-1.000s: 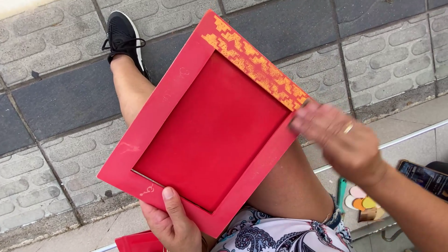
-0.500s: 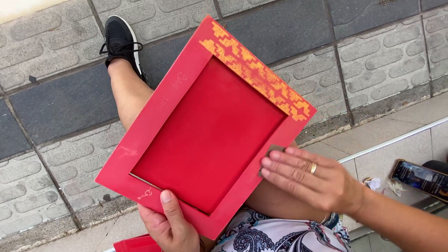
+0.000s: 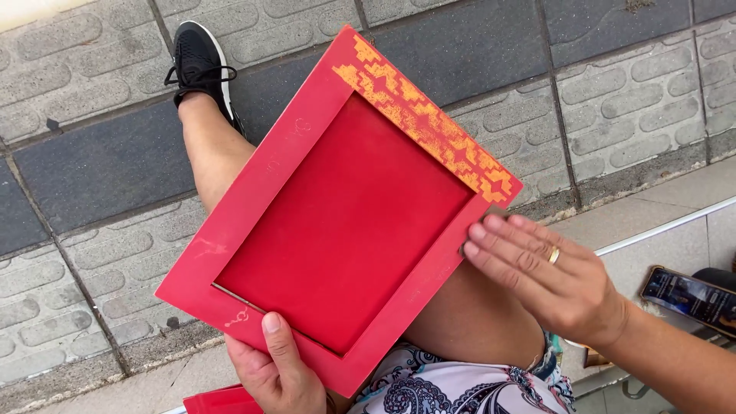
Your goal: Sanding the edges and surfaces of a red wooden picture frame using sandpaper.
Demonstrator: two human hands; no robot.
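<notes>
Big red frame (image 3: 337, 222) rests on knee, between both hands. Left hand (image 3: 280, 368) grips bottom edge, thumb on top. Right hand (image 3: 548, 276) open, flat fingertips touch right edge, maybe pressing. One-hand hold: frame could tip, slide off knee. Phone (image 3: 690, 295) just behind right hand.

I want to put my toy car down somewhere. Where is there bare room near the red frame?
Bare paving lies left of the leg and shoe, and more beyond the frame's patterned top edge. The pale ledge between the right hand and the phone is narrow. The lap is crowded: frame, left hand, right hand.
</notes>
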